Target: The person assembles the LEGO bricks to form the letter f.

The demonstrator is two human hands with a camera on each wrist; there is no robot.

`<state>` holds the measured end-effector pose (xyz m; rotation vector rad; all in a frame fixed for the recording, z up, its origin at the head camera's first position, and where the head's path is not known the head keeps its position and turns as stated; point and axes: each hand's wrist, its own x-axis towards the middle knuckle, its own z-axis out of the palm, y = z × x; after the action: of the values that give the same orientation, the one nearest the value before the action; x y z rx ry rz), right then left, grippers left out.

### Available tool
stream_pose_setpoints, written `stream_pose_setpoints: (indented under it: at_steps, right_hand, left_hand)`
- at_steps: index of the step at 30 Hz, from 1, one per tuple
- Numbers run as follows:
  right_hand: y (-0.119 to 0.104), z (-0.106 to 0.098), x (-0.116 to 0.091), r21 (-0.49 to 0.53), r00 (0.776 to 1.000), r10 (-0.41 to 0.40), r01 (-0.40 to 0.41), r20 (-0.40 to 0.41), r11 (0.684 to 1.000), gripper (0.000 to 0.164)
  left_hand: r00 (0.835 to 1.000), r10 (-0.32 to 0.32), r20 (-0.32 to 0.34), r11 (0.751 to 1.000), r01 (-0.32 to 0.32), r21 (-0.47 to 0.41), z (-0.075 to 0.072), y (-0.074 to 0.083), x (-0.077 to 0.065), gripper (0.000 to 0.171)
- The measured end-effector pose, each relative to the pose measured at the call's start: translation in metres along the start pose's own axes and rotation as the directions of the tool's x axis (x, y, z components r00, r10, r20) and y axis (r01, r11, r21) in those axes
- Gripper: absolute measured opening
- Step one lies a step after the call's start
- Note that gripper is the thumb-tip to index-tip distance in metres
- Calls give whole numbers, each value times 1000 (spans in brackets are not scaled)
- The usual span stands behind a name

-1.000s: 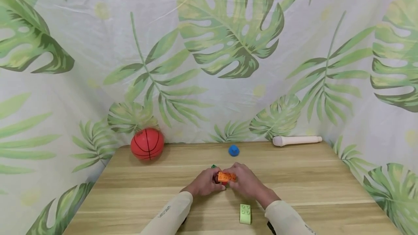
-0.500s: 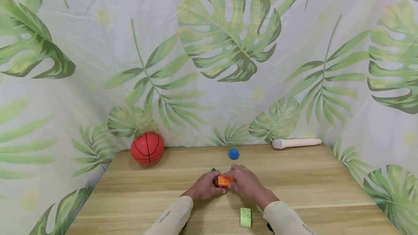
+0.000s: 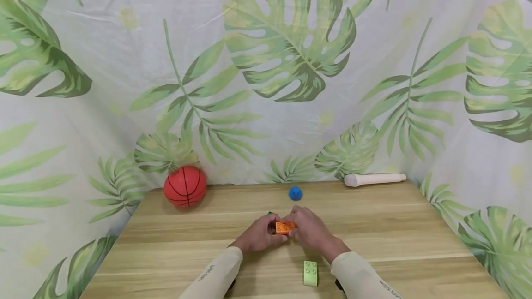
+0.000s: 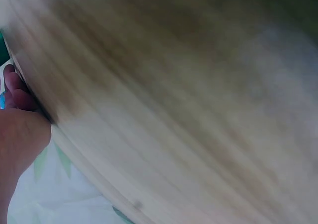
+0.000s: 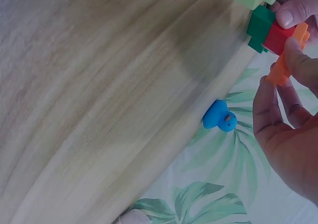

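Observation:
Both hands meet over the middle of the table around a small stack of toy building blocks. My right hand (image 3: 311, 230) pinches an orange block (image 3: 284, 228) between thumb and fingers. In the right wrist view that orange piece lies against a red block (image 5: 279, 37), which adjoins a green block (image 5: 261, 21). The left hand (image 3: 258, 235) grips the red and green part from the other side, its thumb on the red block. Only part of the left hand shows at the edge of the left wrist view, and the fingers partly hide the stack.
A light green block (image 3: 310, 274) lies nearer the person, between the forearms. Beyond the hands sits a blue rubber duck (image 3: 295, 193). Along the back of the table (image 3: 174, 243) are a red basketball (image 3: 185, 186) at left and a white toy microphone (image 3: 376, 179) at right.
The orange block has shifted slightly left and now hides more of the red block in the head view. Both hands keep their holds; the head view itself moves a little.

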<state>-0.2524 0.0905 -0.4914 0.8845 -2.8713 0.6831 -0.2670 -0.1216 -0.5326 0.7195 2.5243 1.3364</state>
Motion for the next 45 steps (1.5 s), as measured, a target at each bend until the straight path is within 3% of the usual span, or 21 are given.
stream_pose_setpoints:
  at_steps: [13, 28, 32, 37, 42, 45]
  right_hand:
    - [-2, -5, 0, 53, 1000, 8, -9, 18, 999, 37]
    - [-5, -13, 4, 43, 997, -37, 34, 74, 998, 35]
    - [-7, -17, 3, 62, 995, -36, 30, 93, 998, 38]
    - [-8, -24, 6, 118, 998, 6, -13, 63, 993, 46]
    - [2, -25, 15, 133, 999, -16, 9, 48, 991, 27]
    - [11, -22, 26, 141, 996, -42, 30, 80, 989, 26]
  left_hand:
    - [999, 26, -23, 1000, -26, -6, 1, -3, 2, 21]
    - [999, 33, -21, 999, -33, -9, 1, -2, 1, 22]
    - [1000, 27, -12, 999, -27, -18, 0, -2, 1, 21]
    - [999, 39, 12, 999, -39, -6, -1, -3, 0, 21]
    - [997, 40, 62, 999, -41, 2, -2, -2, -1, 23]
    - [995, 36, 92, 999, -36, -6, -3, -3, -2, 23]
